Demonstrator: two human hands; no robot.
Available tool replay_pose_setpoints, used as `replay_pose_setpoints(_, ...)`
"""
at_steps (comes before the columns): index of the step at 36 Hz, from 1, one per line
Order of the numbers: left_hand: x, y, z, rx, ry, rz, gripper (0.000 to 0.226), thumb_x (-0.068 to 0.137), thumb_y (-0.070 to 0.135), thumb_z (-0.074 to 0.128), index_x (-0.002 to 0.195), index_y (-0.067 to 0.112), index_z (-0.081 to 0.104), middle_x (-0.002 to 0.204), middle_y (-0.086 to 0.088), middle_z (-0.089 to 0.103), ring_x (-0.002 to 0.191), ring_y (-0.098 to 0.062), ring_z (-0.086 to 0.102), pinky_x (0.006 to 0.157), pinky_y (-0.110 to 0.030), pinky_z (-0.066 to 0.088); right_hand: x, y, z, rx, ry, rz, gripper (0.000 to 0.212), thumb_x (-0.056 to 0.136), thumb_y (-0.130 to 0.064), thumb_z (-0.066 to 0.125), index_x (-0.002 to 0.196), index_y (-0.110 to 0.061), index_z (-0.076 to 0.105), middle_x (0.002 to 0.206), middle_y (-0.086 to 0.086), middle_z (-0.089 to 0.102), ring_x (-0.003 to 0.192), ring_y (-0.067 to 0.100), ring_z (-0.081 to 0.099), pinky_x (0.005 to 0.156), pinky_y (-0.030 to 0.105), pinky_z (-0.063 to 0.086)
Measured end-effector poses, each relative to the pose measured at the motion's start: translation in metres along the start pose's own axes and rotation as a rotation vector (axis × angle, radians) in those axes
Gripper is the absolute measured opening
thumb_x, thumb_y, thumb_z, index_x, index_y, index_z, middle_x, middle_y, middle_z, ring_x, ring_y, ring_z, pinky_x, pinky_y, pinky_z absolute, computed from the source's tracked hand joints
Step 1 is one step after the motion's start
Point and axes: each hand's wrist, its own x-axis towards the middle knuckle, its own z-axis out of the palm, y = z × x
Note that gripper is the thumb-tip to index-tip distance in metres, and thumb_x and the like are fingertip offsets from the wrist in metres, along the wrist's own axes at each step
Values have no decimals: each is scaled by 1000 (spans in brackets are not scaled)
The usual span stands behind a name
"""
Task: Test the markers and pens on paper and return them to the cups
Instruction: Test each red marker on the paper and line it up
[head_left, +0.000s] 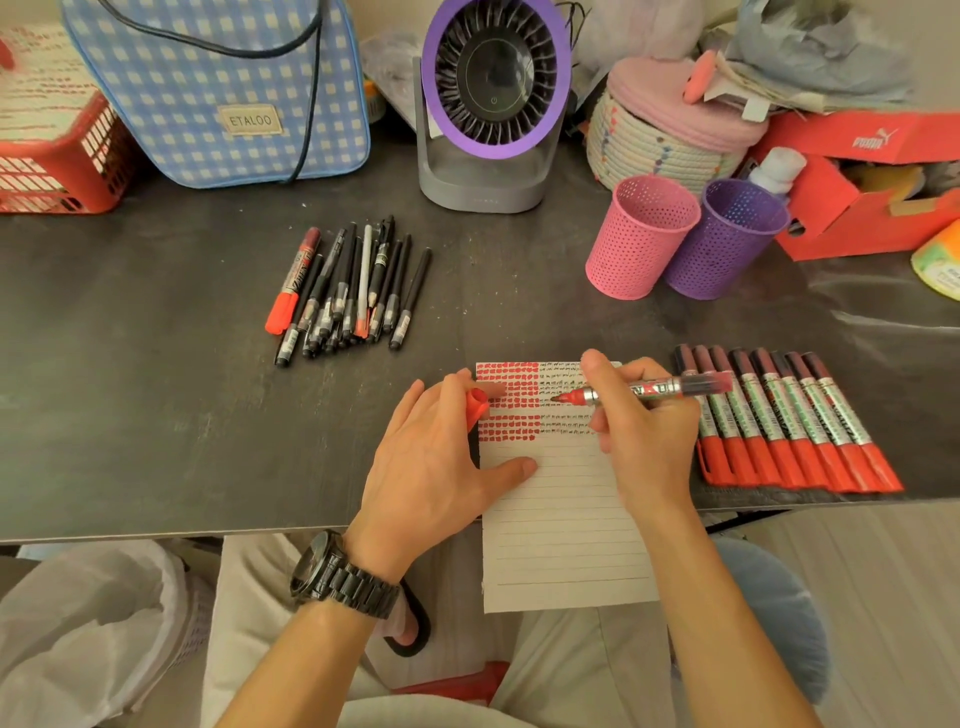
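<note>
A lined paper sheet hangs over the dark table's front edge; its top rows carry red and black test marks. My right hand grips an uncapped red marker, tip pointing left just over the marks. My left hand rests on the paper's left edge, thumb pressed on the sheet, fingers holding the red cap. Several capped red markers lie in a row right of the paper. A heap of black pens with one red marker lies at centre left. A pink mesh cup and a purple mesh cup stand at the back right.
A grey and purple desk fan stands at the back centre. A blue checked bag and red basket are back left. A rope basket and red shoebox crowd the back right. A white-lined bin sits below left.
</note>
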Motion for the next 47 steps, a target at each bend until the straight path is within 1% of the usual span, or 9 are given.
replay_pose_setpoints(7, -2, -2, 1, 4, 25, 4, 65, 83, 75, 56, 133, 38, 40, 124, 33, 46, 130, 12, 35, 117, -23, 16, -1, -14, -8, 143, -118, 36, 20, 85, -41, 75, 88, -21, 73, 73, 5, 66, 52, 14, 54, 48, 24, 43)
replay_pose_setpoints(9, -3, -1, 2, -29, 81, -11, 47, 88, 71, 50, 122, 39, 45, 105, 36, 47, 109, 12, 45, 100, -20, 39, -2, -16, -13, 292, -197, 120, 22, 88, -35, 68, 99, -18, 76, 86, 7, 71, 57, 16, 59, 52, 25, 48)
replay_pose_setpoints(12, -3, 1, 1, -109, 183, -45, 22, 97, 61, 39, 98, 39, 42, 88, 24, 47, 90, -2, 49, 68, -17, 34, -6, -17, -20, 468, -304, 204, 38, 85, -33, 61, 113, -11, 74, 100, 15, 72, 63, 21, 62, 56, 26, 52)
replay_pose_setpoints(19, -7, 3, 1, -250, 151, -40, 31, 101, 60, 23, 128, 48, 32, 95, 30, 55, 83, -3, 57, 62, -22, 39, -14, -8, -22, 418, -236, 146, 10, 92, -15, 56, 95, -5, 58, 73, 26, 70, 52, 25, 62, 48, 27, 48)
replay_pose_setpoints(24, -12, 4, 2, -312, 125, -38, 24, 100, 63, 25, 117, 47, 21, 93, 30, 57, 72, -4, 56, 61, -24, 39, -14, -11, -19, 344, -223, 106, 16, 90, -25, 64, 78, -22, 73, 70, 18, 71, 51, 19, 62, 45, 24, 46)
replay_pose_setpoints(29, -10, 2, -2, -222, 59, -6, 23, 100, 60, 37, 115, 43, 43, 103, 41, 58, 84, 7, 57, 67, -19, 37, -16, -12, -19, 340, -245, 91, 24, 77, -45, 81, 78, -21, 75, 66, 14, 70, 52, 17, 61, 46, 22, 45)
replay_pose_setpoints(32, -10, 2, -3, -248, 46, -5, 27, 100, 56, 45, 120, 41, 52, 116, 36, 61, 96, 5, 63, 78, -27, 49, -17, -12, -20, 338, -253, 70, 39, 68, -57, 86, 79, -21, 76, 69, 12, 71, 54, 16, 63, 46, 22, 45)
replay_pose_setpoints(37, -10, 3, -5, -215, 67, 5, 28, 98, 60, 44, 120, 45, 52, 115, 34, 60, 86, -5, 62, 73, -20, 45, -17, -10, -20, 288, -257, 57, 21, 80, -39, 75, 81, -18, 75, 69, 16, 71, 53, 19, 62, 46, 23, 45)
replay_pose_setpoints(47, -9, 4, -7, -190, 50, 44, 28, 98, 61, 46, 121, 49, 54, 107, 26, 61, 81, -11, 59, 74, -28, 49, -18, -10, -18, 136, -325, 25, 28, 81, -42, 74, 83, -14, 74, 67, 19, 70, 52, 21, 59, 50, 24, 46)
